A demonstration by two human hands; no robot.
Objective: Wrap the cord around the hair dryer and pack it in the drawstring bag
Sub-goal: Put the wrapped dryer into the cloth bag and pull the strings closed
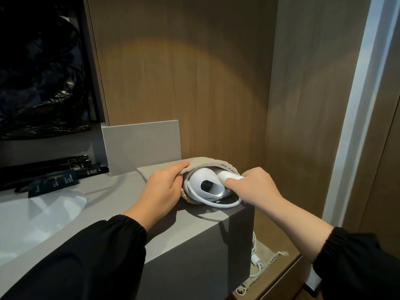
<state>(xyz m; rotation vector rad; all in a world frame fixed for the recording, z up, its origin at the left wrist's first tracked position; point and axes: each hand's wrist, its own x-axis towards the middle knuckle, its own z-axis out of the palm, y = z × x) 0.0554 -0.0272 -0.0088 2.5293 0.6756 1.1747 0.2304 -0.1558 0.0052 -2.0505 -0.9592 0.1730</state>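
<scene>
The hair dryer (202, 175) is plain white, with a black mesh grille inside a silvery nozzle rim. Its cord (218, 205) is white too. The drawstring bag (147, 169) around it is plain beige. The tabletop (121, 198) is matt mid-grey, its side face darker. At 8 o'clock the sink (32, 215) is white. At 9 o'clock lie black packets (56, 181) with pale lettering. Both sleeves (86, 256) are black. The wall panel (184, 72) is brown with fine vertical grain.
</scene>
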